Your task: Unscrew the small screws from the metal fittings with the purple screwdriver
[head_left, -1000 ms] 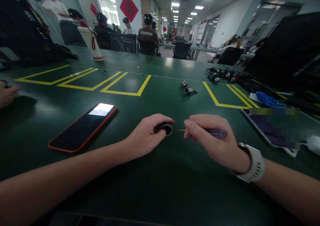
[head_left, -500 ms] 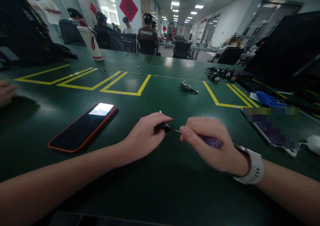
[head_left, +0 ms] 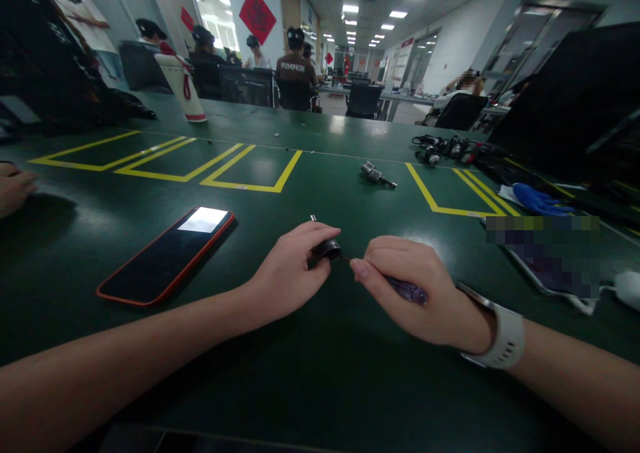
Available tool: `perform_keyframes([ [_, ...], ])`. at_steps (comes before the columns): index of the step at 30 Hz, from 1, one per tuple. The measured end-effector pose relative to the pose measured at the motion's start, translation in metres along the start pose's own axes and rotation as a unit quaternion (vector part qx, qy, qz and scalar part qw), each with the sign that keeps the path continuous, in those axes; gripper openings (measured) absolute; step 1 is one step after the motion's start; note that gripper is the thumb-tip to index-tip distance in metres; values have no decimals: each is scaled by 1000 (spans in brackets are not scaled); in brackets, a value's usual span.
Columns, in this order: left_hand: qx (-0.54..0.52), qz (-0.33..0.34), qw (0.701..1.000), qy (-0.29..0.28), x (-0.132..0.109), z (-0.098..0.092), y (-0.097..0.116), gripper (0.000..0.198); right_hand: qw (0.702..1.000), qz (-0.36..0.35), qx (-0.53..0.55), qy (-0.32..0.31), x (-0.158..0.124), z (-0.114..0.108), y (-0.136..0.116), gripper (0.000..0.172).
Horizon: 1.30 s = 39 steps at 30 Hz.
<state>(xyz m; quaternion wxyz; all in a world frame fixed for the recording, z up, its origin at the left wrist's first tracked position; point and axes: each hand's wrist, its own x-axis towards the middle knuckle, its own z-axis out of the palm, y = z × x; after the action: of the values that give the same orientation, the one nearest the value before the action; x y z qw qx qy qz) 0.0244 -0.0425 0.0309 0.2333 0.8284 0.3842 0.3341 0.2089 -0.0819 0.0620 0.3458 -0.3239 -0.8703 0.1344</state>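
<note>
My left hand (head_left: 290,266) is closed around a small black round part (head_left: 329,247) with a metal stub at its far end, held just above the green table (head_left: 310,366). My right hand (head_left: 415,289) grips a thin screwdriver with a purple handle (head_left: 407,291). The screwdriver's tip meets the black part on its right side. A white watch is on my right wrist.
A phone in a red case (head_left: 167,254) lies left of my hands. A small metal part (head_left: 374,173) sits farther back. A tablet (head_left: 540,256), blue glove (head_left: 537,201) and black gear (head_left: 445,149) are at the right. Another person's hand (head_left: 15,187) rests at the far left.
The black part has tipped so its metal stub points away from me. My right hand shifted left and lowered the screwdriver handle. One of the two metal parts farther back is gone.
</note>
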Motion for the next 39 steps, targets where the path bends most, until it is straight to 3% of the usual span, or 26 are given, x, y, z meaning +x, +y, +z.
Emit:
perform_keyframes([
  [14, -115, -136, 984, 9, 7, -5, 3, 35, 998, -52, -43, 3, -3, 5, 6, 27],
  [25, -151, -152, 977, 20, 4, -4, 0, 38, 998, -56, -42, -5, -3, 11, 12, 28],
  [32, -233, -211, 947, 71, 6, -5, -3, 42, 997, 7, 70, 23, -2, 11, 22, 19],
  [39, -318, -247, 909, 106, 8, -4, -2, 39, 975, 105, 190, 46, -2, 14, 31, 20],
])
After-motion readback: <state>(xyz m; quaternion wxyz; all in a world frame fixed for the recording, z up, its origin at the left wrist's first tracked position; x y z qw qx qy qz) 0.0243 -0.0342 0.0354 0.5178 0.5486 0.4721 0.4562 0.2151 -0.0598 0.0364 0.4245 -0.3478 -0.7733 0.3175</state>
